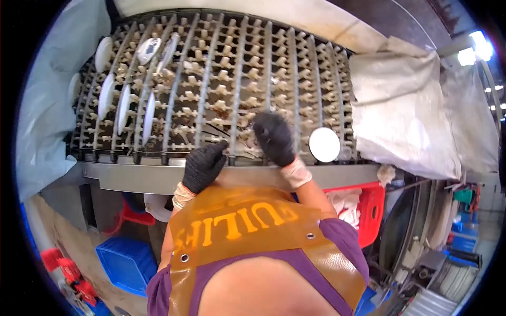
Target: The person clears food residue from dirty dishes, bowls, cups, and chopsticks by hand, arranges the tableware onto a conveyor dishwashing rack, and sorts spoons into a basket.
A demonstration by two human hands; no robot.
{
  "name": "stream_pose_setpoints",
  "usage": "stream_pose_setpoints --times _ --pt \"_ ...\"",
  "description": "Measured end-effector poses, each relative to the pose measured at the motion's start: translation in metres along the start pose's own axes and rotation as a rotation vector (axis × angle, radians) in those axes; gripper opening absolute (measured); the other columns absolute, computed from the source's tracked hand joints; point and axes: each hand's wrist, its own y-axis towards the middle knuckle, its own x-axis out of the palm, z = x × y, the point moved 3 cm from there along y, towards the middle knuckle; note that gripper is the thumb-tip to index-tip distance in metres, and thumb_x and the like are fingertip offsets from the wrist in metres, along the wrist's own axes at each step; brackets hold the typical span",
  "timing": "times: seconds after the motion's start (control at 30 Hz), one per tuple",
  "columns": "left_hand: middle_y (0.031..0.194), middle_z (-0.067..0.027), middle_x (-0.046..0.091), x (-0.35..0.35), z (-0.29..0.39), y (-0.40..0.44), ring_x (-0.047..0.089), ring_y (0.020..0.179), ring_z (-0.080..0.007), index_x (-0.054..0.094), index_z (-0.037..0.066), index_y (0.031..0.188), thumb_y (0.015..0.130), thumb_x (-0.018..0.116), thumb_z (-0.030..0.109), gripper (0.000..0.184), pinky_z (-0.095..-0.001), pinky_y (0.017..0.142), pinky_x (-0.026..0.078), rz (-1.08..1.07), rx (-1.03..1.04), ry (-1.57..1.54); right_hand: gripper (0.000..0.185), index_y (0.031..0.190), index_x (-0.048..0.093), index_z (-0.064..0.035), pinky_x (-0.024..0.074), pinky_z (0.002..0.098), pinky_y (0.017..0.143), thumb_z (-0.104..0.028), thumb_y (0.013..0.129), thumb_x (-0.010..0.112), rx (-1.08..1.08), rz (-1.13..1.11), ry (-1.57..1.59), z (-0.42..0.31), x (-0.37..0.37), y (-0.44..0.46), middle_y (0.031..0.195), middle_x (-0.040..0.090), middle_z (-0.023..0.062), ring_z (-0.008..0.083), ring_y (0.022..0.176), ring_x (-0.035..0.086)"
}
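Both hands wear black gloves over pale cuffs, above the front edge of a peg conveyor. My left hand is closed, fingers bent toward the belt's edge; what it holds, if anything, is hidden. Close to its fingertips lie thin dark sticks among the pegs. My right hand is balled up over the belt, slightly blurred, and its contents cannot be seen. Between the hands are some pale slender pieces, too small to name. A round white plate rests on the belt to the right of my right hand.
Several white plates, one an upright plate, stand at the belt's left. A metal ledge runs along the front. Plastic curtains hang at both sides. Below are a red crate with whitish items and a blue crate.
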Motion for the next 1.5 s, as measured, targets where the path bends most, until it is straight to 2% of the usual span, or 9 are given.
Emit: stream_pose_setpoints --times 0.13,0.33,0.4,0.47,0.67,0.87,1.0,1.33,1.5 --pt "0.078 -0.014 0.061 0.007 0.0 0.003 0.06 0.067 -0.0306 0.058 0.004 0.104 0.073 0.064 0.009 0.032 -0.0383 0.058 0.048 0.009 0.04 -0.004 0.035 0.107 0.056 -0.0061 0.0467 0.0386 0.07 -0.024 0.077 0.065 0.561 0.051 -0.139 0.071 -0.066 -0.026 0.087 0.059 0.0137 0.03 0.079 0.058" --pt "0.079 -0.0127 0.062 0.018 0.003 0.004 0.06 0.065 -0.0277 0.059 0.007 0.106 0.073 0.064 0.009 0.033 -0.0365 0.057 0.048 -0.038 -0.016 -0.083 0.084 0.137 0.024 -0.0172 0.0466 0.0427 0.073 -0.033 0.068 0.07 0.897 -0.746 -0.569 0.081 -0.07 -0.099 0.094 0.059 0.0203 0.0355 0.085 0.058" --pt "0.079 -0.0121 0.062 0.022 0.008 0.006 0.06 0.065 -0.027 0.059 0.008 0.106 0.074 0.063 0.009 0.032 -0.0362 0.058 0.048 -0.031 -0.007 -0.052 0.072 0.133 0.034 -0.0154 0.0467 0.0399 0.078 -0.026 0.07 0.069 0.893 -0.666 -0.506 0.084 -0.076 -0.102 0.102 0.058 0.0212 0.0359 0.093 0.057" --pt "0.079 -0.0118 0.062 0.023 0.009 0.007 0.06 0.064 -0.0268 0.059 0.008 0.106 0.075 0.062 0.009 0.032 -0.0358 0.058 0.048 -0.045 0.006 -0.029 0.052 0.126 0.044 -0.0112 0.0466 0.0395 0.082 -0.017 0.077 0.062 0.465 -0.095 -0.237 0.089 -0.083 -0.094 0.104 0.057 0.0186 0.0333 0.094 0.057" --pt "0.077 -0.0131 0.061 0.032 0.017 0.01 0.06 0.063 -0.0282 0.059 0.008 0.108 0.076 0.062 0.01 0.033 -0.037 0.057 0.047 -0.036 0.038 -0.031 0.043 0.117 0.047 0.0028 0.0419 0.0308 0.087 -0.008 0.078 0.061 0.879 0.276 0.703 0.107 -0.071 -0.04 0.106 0.057 0.0126 0.0208 0.1 0.053" --pt "0.08 -0.0138 0.062 0.039 0.016 0.01 0.06 0.065 -0.0289 0.058 0.007 0.108 0.076 0.062 0.01 0.033 -0.037 0.058 0.047 -0.051 -0.014 -0.016 0.037 0.106 0.059 -0.0071 0.0428 0.0393 0.086 -0.02 0.072 0.065 0.493 -0.074 -0.231 0.138 -0.091 -0.072 0.103 0.059 0.0149 0.0316 0.096 0.055" --pt "0.081 -0.0134 0.062 0.043 0.023 0.012 0.06 0.066 -0.0288 0.058 0.008 0.109 0.076 0.062 0.011 0.033 -0.0376 0.058 0.047 -0.064 0.012 0.026 0.056 0.115 0.056 -0.0087 0.0412 0.0391 0.091 -0.037 0.068 0.069 0.983 -0.874 -0.436 0.156 -0.139 -0.128 0.114 0.056 0.0173 0.032 0.104 0.053" --pt "0.083 -0.0141 0.063 0.06 0.031 0.017 0.061 0.069 -0.0288 0.059 0.007 0.108 0.077 0.061 0.011 0.031 -0.0374 0.061 0.049 -0.089 0.021 -0.01 0.073 0.114 0.054 -0.0057 0.0419 0.0408 0.089 -0.058 0.064 0.066 0.808 -0.667 -0.382 0.109 -0.125 -0.085 0.114 0.055 0.0183 0.0337 0.105 0.052" --pt "0.084 -0.0152 0.064 0.071 0.03 0.014 0.061 0.07 -0.0292 0.059 0.006 0.107 0.077 0.06 0.012 0.03 -0.038 0.062 0.048 -0.113 -0.029 -0.022 0.055 0.105 0.057 -0.0094 0.0442 0.0454 0.077 -0.041 0.063 0.069 0.471 -0.588 -0.611 0.119 -0.043 -0.099 0.1 0.056 0.0182 0.0356 0.092 0.054"
